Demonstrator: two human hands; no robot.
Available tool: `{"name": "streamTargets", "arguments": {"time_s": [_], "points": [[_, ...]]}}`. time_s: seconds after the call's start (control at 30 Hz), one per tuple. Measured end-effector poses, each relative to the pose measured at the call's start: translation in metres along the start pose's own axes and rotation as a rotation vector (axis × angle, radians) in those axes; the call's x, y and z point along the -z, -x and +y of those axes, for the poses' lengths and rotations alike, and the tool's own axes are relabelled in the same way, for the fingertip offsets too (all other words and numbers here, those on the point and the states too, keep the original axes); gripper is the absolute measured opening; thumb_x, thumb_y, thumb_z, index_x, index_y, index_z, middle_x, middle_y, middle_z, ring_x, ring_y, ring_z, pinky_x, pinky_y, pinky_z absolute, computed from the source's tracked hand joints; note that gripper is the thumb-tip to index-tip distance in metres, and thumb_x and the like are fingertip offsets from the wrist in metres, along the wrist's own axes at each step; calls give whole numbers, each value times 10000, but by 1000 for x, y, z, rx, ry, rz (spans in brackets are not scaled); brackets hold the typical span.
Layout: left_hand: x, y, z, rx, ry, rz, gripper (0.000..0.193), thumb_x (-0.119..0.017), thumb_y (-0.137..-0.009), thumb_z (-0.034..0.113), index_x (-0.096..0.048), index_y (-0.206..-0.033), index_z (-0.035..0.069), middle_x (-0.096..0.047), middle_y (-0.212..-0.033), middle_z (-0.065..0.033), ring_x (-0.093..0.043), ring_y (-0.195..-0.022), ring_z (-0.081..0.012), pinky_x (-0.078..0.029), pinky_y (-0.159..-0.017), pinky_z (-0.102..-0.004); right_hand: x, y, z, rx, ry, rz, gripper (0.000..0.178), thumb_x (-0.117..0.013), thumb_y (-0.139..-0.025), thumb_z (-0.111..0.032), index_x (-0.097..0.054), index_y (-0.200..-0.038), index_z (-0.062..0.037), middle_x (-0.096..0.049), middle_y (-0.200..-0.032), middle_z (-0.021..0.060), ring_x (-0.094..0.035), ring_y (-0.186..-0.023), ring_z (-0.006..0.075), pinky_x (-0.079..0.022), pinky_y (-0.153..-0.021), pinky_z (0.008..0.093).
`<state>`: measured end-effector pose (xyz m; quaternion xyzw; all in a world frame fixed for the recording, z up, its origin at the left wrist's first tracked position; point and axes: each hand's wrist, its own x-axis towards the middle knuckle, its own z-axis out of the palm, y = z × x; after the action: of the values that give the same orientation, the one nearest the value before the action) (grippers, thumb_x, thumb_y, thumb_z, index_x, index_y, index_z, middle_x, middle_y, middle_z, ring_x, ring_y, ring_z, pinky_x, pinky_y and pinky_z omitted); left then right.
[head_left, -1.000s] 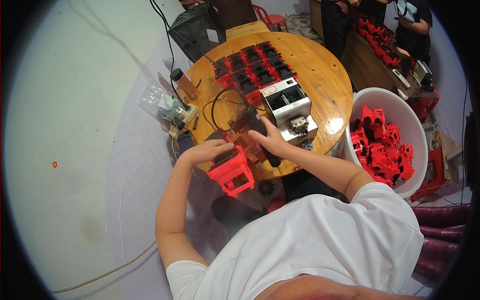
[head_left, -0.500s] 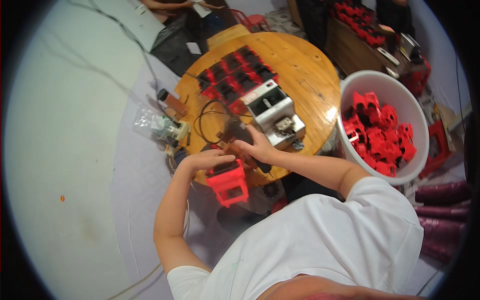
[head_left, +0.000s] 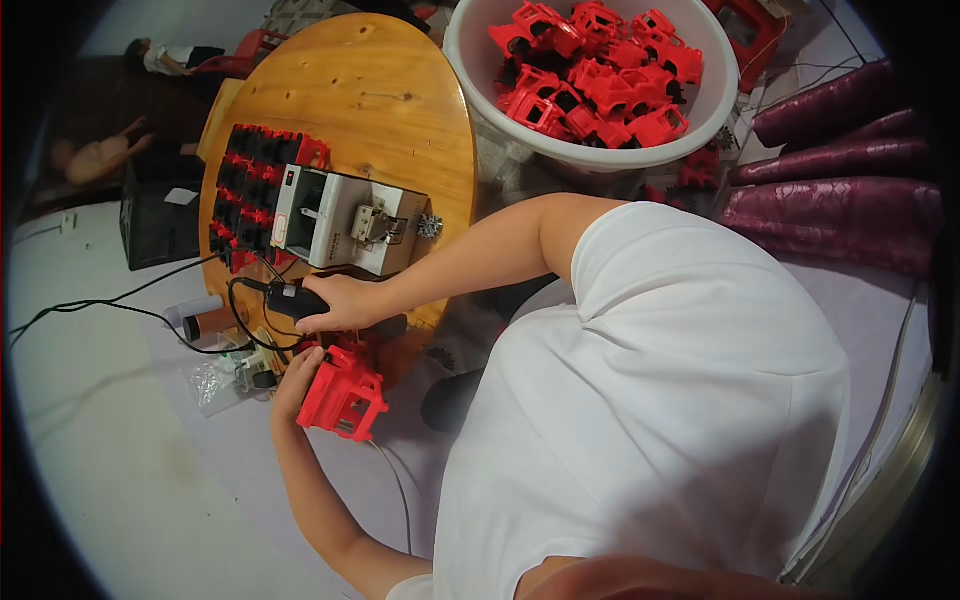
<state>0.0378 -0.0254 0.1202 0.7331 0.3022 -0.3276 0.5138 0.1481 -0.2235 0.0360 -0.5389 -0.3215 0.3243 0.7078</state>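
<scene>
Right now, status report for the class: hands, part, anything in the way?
Left hand holding red plastic part. Right hand gripping black handheld tool. Black cable looped close by, possible snag.

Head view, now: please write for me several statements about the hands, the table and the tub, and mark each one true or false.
1. The right grip is closed on a black corded tool. True.
2. The left grip touches nothing. False: it holds a red plastic part.
3. A boxy white machine stands on the wooden table. True.
4. The white tub contains only blue parts. False: red parts are piled in it.
5. In the picture, the rows of red-and-black parts lie to the left of the machine. True.
</scene>
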Motion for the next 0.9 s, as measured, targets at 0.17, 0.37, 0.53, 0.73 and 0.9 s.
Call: {"name": "streamTargets", "arguments": {"time_s": [0.17, 0.37, 0.53, 0.73, 0.9], "points": [[-7, 69, 31, -467, -165, 347, 398, -595, -936, 303, -561, -1204, 11, -630, -1116, -103, -619, -1013, -174, -506, -881, -279, 0, -18, 19, 110, 115, 98, 578, -661, -848, -499, -496, -1036, 22, -658, -871, 213, -661, -847, 348, -515, -745, 409], [-37, 80, 164, -726, -381, 336, 469, -630, -906, 309, -543, -1265, 19, -630, -1143, -119, -622, -1018, -192, -510, -870, -305, 21, -29, 29, 203, 180, 217, 613, -672, -844, -479, -519, -1167, 20, -641, -981, 274, -643, -956, 379, -499, -824, 416], [-154, 35, 259, -1059, -345, 2, 577, -701, -856, 402, -567, -1254, 6, -663, -1040, -103, -636, -922, -193, -505, -791, -326, -7, 10, -20, -159, -130, -48, 566, -700, -850, -337, -486, -1261, -11, -656, -1048, 231, -656, -944, 362, -514, -830, 407], [-182, -89, 266, -1361, -481, 417, 603, -690, -856, 406, -542, -1291, 15, -555, -1279, -207, -550, -1140, -275, -449, -930, -359, -1, -15, 43, 458, 224, -63, 560, -690, -861, -294, -451, -1276, -3, -652, -931, 181, -651, -818, 319, -515, -776, 379], [-54, -55, 197, -1101, -287, 885, 240, -625, -857, 150, -695, -1055, 34, -694, -855, -103, -653, -763, -141, -514, -695, -288, 3, -4, -3, 15, 12, -40, 509, -726, -845, -346, -479, -1137, -11, -610, -772, 117, -628, -601, 189, -499, -542, 310]]}}
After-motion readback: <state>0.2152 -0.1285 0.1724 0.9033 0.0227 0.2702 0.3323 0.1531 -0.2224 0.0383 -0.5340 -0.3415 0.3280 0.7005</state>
